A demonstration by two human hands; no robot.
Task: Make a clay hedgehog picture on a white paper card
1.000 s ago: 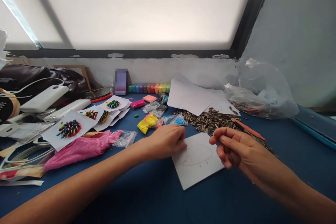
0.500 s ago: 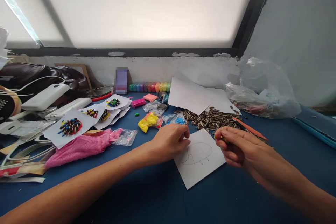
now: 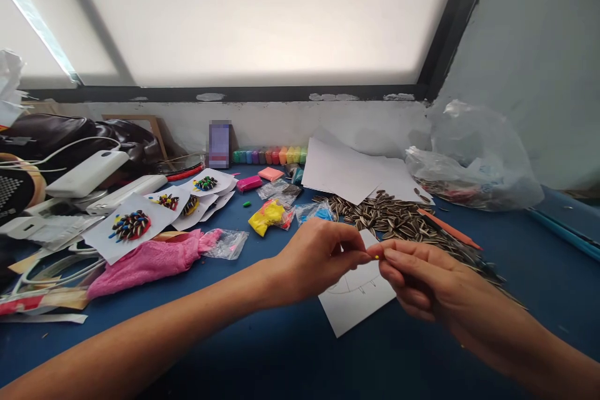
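My left hand (image 3: 323,259) is closed in a pinch, its thumb and index tips meeting the fingertips of my right hand (image 3: 422,272). Between them shows a tiny bit of yellow modelling clay (image 3: 377,257), which both hands pinch. Most of the bit is hidden by fingers. Under the hands lies a white sheet of paper (image 3: 344,315) with a pencil-line drawing of a rounded body and short legs, partly covered. Striped sunflower seeds (image 3: 394,219) are heaped just behind. A bag of yellow clay (image 3: 266,219) and a blue clay packet (image 3: 313,212) lie beyond my left hand.
An orange pencil-like tool (image 3: 452,231) rests beside the seeds. White sheets (image 3: 340,169) and a clear plastic bag (image 3: 473,169) stand behind. On the left are seed-decorated cards (image 3: 129,228), a pink cloth (image 3: 150,262) and a white power bank (image 3: 87,173). Coloured clay blocks (image 3: 269,155) line the wall.
My left hand has moved right, off the drawing, and its fingertips have met those of my right hand. My right hand has shifted slightly left, and the yellow bit now shows between the fingertips.
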